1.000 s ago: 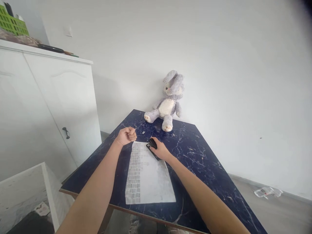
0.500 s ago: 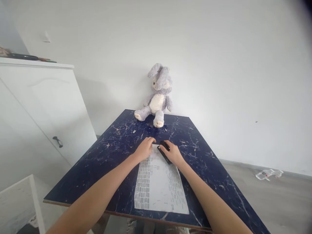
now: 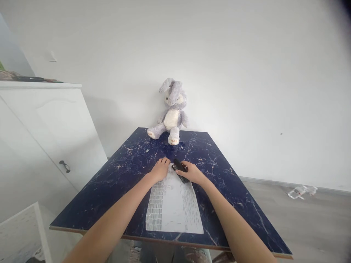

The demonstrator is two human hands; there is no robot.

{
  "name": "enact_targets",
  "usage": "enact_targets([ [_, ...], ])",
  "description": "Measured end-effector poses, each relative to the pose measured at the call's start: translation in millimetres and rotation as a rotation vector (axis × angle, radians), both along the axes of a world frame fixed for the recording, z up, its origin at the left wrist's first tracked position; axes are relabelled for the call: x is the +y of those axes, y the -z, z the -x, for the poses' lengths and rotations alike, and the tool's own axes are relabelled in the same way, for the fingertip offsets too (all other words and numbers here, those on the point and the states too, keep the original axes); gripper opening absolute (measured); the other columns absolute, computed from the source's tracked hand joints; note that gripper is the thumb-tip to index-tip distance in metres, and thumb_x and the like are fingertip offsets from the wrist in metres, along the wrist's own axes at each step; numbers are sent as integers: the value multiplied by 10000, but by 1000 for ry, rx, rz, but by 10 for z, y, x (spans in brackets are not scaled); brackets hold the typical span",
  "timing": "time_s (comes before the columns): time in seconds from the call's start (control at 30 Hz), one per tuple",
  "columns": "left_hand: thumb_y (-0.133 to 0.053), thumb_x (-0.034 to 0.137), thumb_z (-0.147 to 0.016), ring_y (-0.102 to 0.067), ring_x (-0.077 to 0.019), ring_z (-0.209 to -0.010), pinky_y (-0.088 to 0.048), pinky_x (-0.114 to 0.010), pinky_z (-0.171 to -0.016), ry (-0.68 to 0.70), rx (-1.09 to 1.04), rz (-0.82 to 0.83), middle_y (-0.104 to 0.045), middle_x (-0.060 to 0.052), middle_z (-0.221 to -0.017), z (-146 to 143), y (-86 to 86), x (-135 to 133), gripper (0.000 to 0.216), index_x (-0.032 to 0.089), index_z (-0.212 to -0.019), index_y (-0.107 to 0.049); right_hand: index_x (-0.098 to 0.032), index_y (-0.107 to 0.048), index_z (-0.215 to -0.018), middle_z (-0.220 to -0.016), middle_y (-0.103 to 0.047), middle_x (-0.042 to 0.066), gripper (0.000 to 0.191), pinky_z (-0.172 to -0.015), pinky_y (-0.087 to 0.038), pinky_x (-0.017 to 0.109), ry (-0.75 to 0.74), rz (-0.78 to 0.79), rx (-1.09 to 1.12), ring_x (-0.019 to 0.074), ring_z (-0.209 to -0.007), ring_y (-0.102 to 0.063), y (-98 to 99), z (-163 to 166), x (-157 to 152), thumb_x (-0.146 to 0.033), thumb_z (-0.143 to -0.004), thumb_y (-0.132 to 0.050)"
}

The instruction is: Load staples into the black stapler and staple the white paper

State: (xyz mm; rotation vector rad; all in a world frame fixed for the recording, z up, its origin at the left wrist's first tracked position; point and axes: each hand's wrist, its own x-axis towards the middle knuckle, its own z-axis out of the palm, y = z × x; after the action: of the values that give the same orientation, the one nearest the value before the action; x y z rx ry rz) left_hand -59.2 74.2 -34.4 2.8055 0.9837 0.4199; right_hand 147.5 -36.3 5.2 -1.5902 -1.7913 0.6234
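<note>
A printed paper sheet lies on the dark blue marbled table, its short edge towards me. My left hand is at the far left corner of the sheet, fingers bent over its edge. With my right hand I grip a black stapler from the right side. The stapler rests slantwise over the far right part of the sheet, its front end pointing to the far left. My fingers hide part of its body. Whether its jaws touch the paper, I cannot tell.
A grey plush rabbit sits at the table's far edge against the white wall. To the left stands a white cabinet with a dark handle. Clear plastic packaging lies on the floor at the right.
The view has shifted slightly. My right hand has changed its hold on the stapler, whose black top now shows more beyond my fingers. My left hand stays at the sheet's corner.
</note>
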Motion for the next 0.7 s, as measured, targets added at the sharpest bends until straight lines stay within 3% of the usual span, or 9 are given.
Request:
enact_targets([
  [0.17, -373, 151, -995, -585, -251, -1170, -447, -418, -1052, 15, -455, 147, -622, -129, -1219, 39, 89, 95, 288, 182, -1139, -620, -184, -669, -1305, -1059, -707, 53, 602, -743, -455, 297, -342, 209, 238, 195, -828, -595, -77, -294, -35, -557, -838, -739],
  [0.27, -425, 292, -1014, -644, -254, -1148, -461, -424, -1051, -90, -752, 408, -695, -113, -1176, 50, 78, 214, 277, 196, -1101, -670, -182, -674, -1316, -996, -710, 37, 650, -770, -474, 306, -350, 270, 329, 206, -841, -605, -27, -370, -27, -537, -785, -791],
  [0.37, -461, 423, -1007, -660, -264, -1185, -457, -438, -1078, -83, -968, 642, -716, -113, -1234, 36, 61, 289, 350, 199, -1102, -713, -180, -698, -1281, -933, -709, 30, 639, -776, -490, 320, -316, 269, 347, 217, -838, -612, 24, -364, -1, -497, -742, -831],
  [0.53, -497, 547, -990, -658, -280, -1229, -432, -470, -1126, -3, -1079, 861, -711, -135, -1290, -12, 68, 268, 453, 194, -1143, -736, -192, -699, -1272, -882, -699, 24, 618, -759, -499, 328, -287, 261, 344, 222, -826, -611, 34, -336, 12, -467, -735, -832],
  [0.7, -495, 601, -991, -654, -298, -1238, -425, -490, -1141, -39, -1105, 927, -704, -167, -1296, -49, 67, 235, 515, 171, -1127, -743, -180, -666, -1296, -930, -682, 31, 627, -710, -462, 304, -303, 213, 248, 191, -778, -568, -18, -333, -11, -521, -784, -786],
])
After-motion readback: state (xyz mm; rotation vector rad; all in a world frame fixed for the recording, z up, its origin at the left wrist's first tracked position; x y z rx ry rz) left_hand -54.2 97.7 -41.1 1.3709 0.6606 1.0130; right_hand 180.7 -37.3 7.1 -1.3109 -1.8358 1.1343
